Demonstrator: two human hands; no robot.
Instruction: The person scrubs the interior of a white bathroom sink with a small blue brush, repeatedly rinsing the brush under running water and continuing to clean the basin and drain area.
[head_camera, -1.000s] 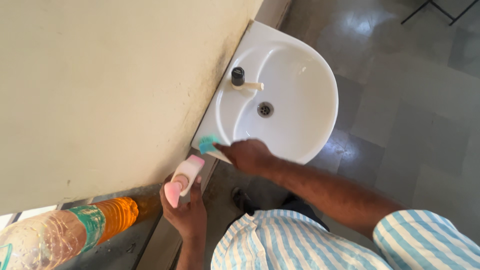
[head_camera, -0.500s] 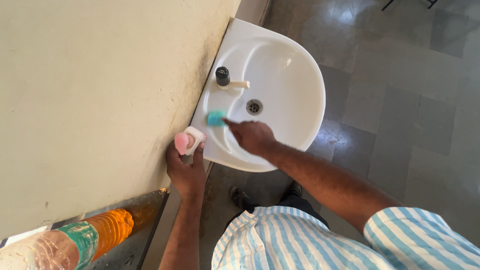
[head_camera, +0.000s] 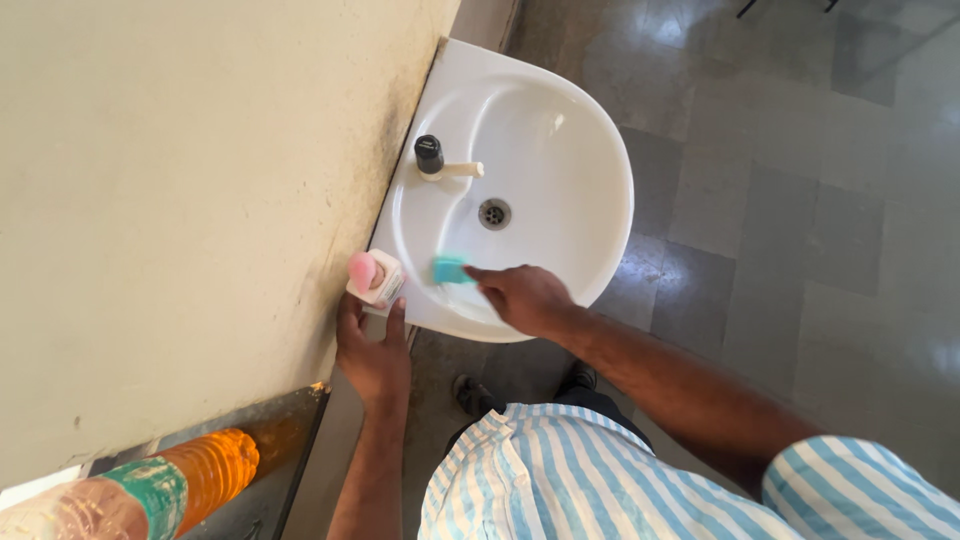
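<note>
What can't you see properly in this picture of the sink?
Head view only:
- The left hand covers the lower part of the small white bottle with a pink cap.
- The right hand hides the near end of the teal sponge.
- The orange bottle is cut off by the bottom left edge and blurred.
- The shoes are half hidden by the striped shirt.
- The drain is too small to see into.
</note>
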